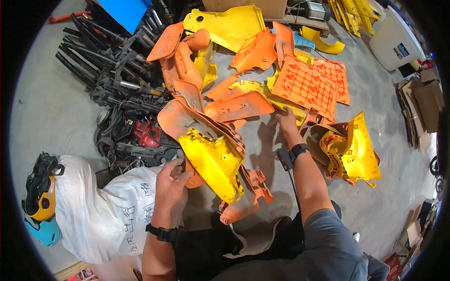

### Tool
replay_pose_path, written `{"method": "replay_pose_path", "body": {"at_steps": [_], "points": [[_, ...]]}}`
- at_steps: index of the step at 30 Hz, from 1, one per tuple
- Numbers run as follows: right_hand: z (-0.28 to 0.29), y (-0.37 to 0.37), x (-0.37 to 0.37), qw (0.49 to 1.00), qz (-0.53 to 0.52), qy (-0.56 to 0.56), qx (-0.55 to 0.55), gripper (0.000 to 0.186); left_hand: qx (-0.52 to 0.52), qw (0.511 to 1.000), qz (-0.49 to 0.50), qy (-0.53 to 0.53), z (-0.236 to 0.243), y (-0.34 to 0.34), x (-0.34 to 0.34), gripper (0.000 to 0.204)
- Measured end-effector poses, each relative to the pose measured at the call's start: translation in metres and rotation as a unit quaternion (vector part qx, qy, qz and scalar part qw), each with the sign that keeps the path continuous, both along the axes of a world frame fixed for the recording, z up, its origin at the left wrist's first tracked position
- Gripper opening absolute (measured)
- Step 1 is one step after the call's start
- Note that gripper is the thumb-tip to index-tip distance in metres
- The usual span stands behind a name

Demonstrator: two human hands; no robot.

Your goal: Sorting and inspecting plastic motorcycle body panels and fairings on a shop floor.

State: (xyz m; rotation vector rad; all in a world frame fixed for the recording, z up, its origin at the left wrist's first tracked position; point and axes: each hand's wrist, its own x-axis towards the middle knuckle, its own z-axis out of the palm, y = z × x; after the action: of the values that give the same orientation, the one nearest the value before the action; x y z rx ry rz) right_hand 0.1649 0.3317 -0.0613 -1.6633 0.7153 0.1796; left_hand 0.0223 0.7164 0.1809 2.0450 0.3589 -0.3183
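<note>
My left hand point(172, 187) is beside a long yellow plastic panel point(211, 164), its fingers apart and slightly bent, with nothing visible in them. That panel lies on curved orange panels point(180, 117); an orange piece shows under its near end. Farther off, my right hand point(287, 122) reaches forward, its fingers closed at the edge of a yellow curved panel point(296, 110). Part of that panel is hidden beneath an orange grid-patterned panel point(307, 86). Just beyond the hands, an orange panel with slots point(239, 107) lies in the pile. Both wrists wear black straps.
Nested yellow and brown panels point(361, 154) stand at the right. To the left lie black metal tubes point(89, 56), a red mechanical part point(147, 133), a filled white sack point(93, 210) and helmets point(44, 201). A white bin point(396, 40) and folded cardboard point(422, 107) are far right.
</note>
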Motion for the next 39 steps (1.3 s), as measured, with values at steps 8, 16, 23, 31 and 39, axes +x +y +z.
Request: {"method": "replay_pose_path", "body": {"at_steps": [8,16,23,31,39], "points": [[0.077,0.006,0.036,0.933,0.197,-0.123,-0.273,0.057,-0.011,0.998,-0.033,-0.054,0.014,-0.009,0.000,0.042],[0.172,0.006,0.038,0.804,0.286,-0.196,-0.484,0.044,0.042,0.998,-0.035,-0.027,0.003,-0.003,0.009,0.039],[0.286,-0.015,0.054,0.651,0.209,-0.468,-0.559,0.034,0.013,0.997,-0.021,-0.068,-0.020,0.000,0.023,0.047],[0.342,0.044,0.012,0.771,0.229,-0.476,-0.356,0.026,0.019,0.996,0.010,-0.084,-0.027,0.010,0.032,0.045],[0.287,0.142,-0.023,0.833,0.366,-0.389,-0.149,0.027,0.018,0.986,0.112,-0.118,-0.028,0.025,0.033,0.033]]}}
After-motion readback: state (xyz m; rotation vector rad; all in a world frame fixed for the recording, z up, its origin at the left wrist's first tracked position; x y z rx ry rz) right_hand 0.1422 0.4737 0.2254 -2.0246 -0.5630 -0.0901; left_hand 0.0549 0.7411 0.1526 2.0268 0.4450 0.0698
